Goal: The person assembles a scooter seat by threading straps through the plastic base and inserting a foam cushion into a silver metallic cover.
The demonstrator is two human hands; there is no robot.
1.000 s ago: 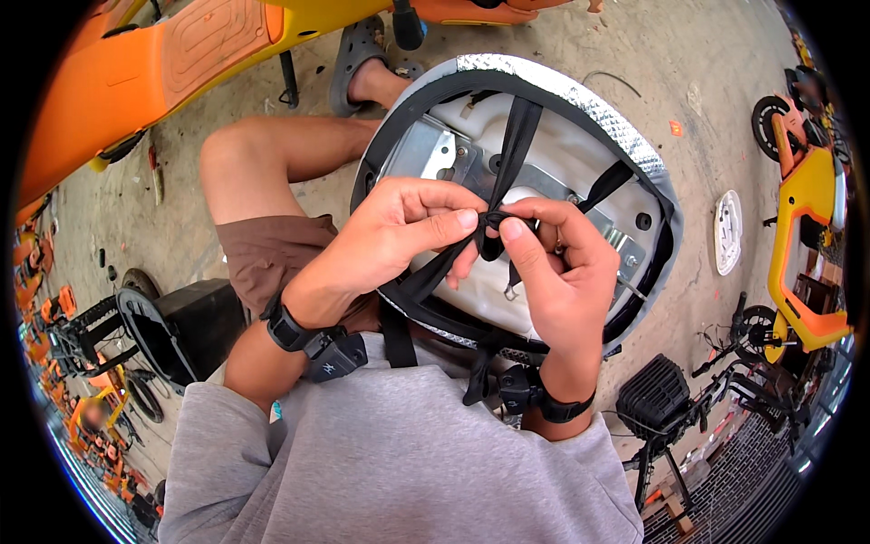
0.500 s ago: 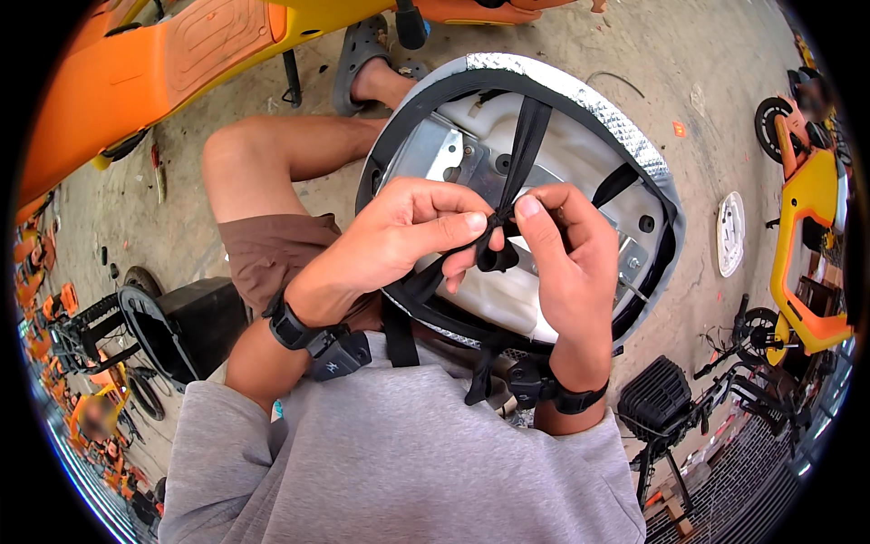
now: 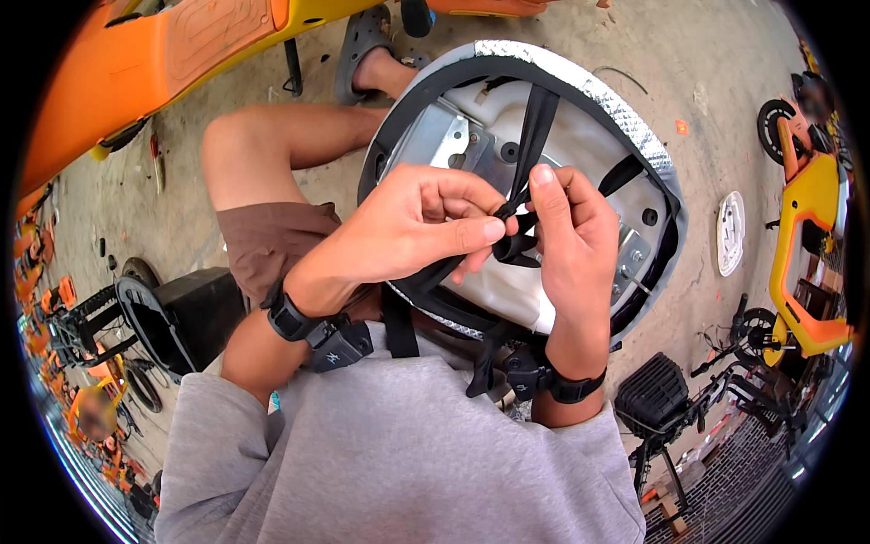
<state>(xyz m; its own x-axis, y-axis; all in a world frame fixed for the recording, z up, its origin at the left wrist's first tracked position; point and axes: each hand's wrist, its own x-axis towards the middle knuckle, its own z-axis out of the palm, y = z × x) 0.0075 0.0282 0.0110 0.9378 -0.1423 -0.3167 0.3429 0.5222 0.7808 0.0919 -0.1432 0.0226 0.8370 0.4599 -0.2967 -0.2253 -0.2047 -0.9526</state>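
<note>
1 bare floor (image 3: 702,113) is spreading under everything; on it, 1 long orange-and-yellow body (image 3: 136,72) is filling the upper left; 1 upturned seat (image 3: 584,83) with a silver rim is lying underside-up just in front of the person's torso, showing its white shell and metal plates; 1 yellow frame (image 3: 811,204) is standing at the far right; 1 black box (image 3: 195,313) is lying beside the person at left, and 1 black basket (image 3: 652,393) is sitting at lower right; 1 white oval piece (image 3: 730,234) is lying apart on the floor; 2 hands are working above the seat, with 1 black device strapped at each wrist; 2 black straps are reaching inward from the seat's upper and right edges, the longer strap (image 3: 541,122) leading down to 1 small knot (image 3: 509,216) over the middle of the shell.

The left hand (image 3: 399,222) is slanting in from lower left, pinching the knot between thumb and forefinger, its other fingers curling beneath; the right hand (image 3: 580,245) is standing nearly upright, thumb pointing up beside its bent fingers, close to the longer strap; what those fingertips are gripping, I cannot tell.
</note>
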